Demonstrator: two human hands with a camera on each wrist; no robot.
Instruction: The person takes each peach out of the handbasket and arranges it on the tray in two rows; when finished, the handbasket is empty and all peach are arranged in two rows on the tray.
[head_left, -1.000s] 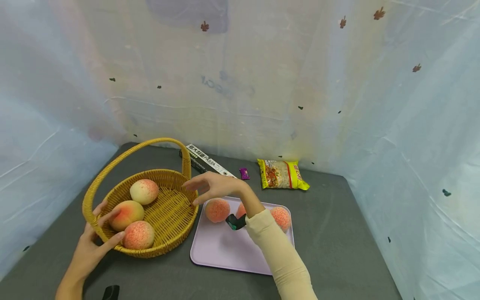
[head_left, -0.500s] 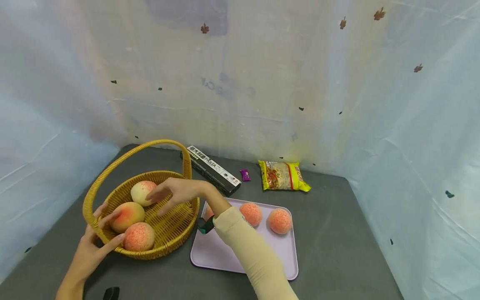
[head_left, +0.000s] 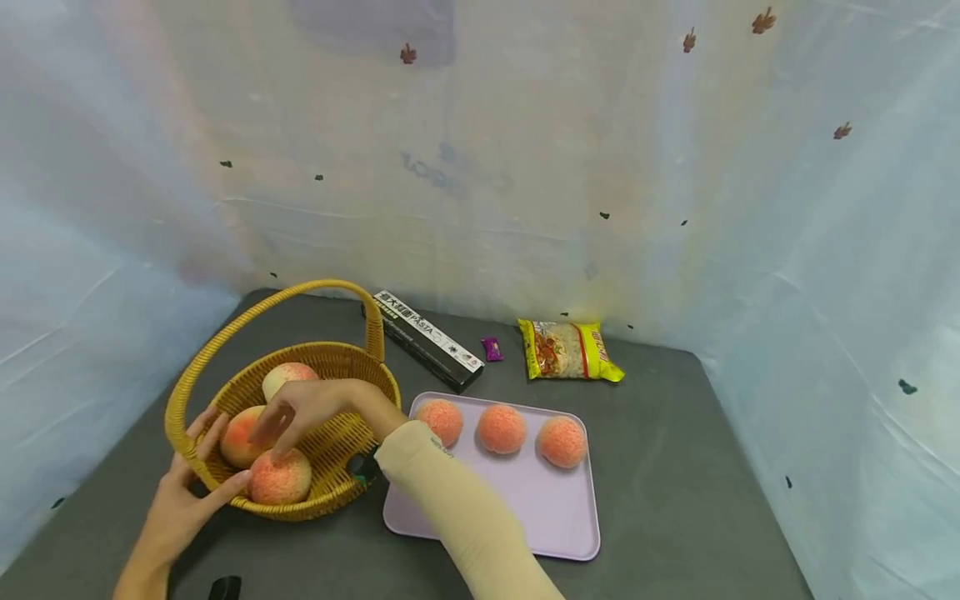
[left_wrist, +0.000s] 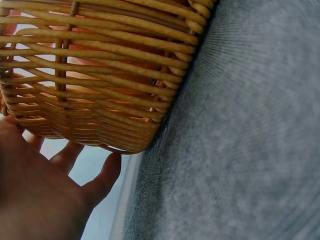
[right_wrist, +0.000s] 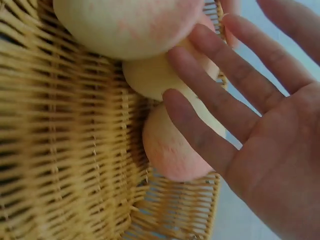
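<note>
Three peaches (head_left: 287,377) in the basket (head_left: 352,362), bunched along the left side, presumably stopped from rolling by the curved wall. Left hand (head_left: 180,496) at the left rim, beside the foot of the handle (head_left: 322,285); fingers and thumb bent over the edge, holding it, likely to steady the basket on the surface (head_left: 660,483). Thumb tip right by the front peach (head_left: 281,482). Right hand (head_left: 311,410) over the middle peach (head_left: 238,437) and front peach, fingers well spread, nothing gripped; fingertip contact unclear. Probably angled in from near right to clear the handle. Three more peaches (head_left: 502,428) in a spaced row near the far edge of the tray (head_left: 551,512). Box (head_left: 431,340), purple packet (head_left: 492,349) and yellow bag (head_left: 570,350) at the back, apparently parked out of the way.
</note>
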